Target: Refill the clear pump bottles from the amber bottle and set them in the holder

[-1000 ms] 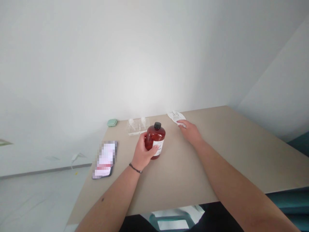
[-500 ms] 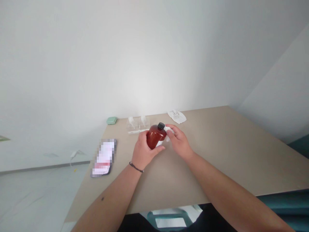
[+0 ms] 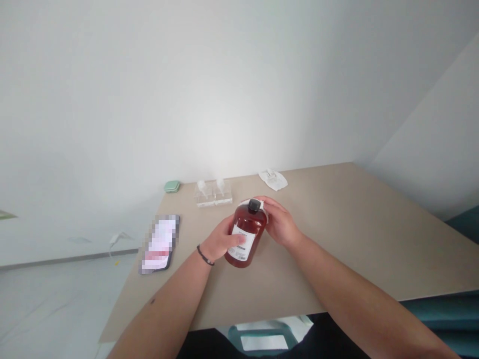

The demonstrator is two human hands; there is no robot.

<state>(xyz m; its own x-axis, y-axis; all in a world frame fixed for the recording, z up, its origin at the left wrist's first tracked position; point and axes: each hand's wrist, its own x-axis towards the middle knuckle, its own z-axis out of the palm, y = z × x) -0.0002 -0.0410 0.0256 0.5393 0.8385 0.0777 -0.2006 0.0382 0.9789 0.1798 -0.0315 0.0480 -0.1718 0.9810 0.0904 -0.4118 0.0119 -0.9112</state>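
A reddish-brown bottle [image 3: 251, 225] with a black cap [image 3: 254, 205] and a white printed label [image 3: 239, 251] leans in my hands above the table. My left hand [image 3: 224, 240] is wrapped round its left side, with the thumb lying across the label. At the bottle's right shoulder, my right hand [image 3: 280, 222] presses a crumpled white tissue [image 3: 245, 202] against it, behind the cap. Most of the tissue and the right fingertips are hidden by the bottle.
Toward the wall stand a green case [image 3: 172, 186] and a clear two-part holder [image 3: 214, 200] with whitish pieces in it. A crumpled white sheet [image 3: 273, 179] lies farther right. On the left is a phone [image 3: 160, 244] with a blurred screen. The beige table [image 3: 355, 234] meets the wall behind.
The bottle has been turned so its label and body face me, and it sits lower. My right hand has moved the tissue round behind the bottle's neck.
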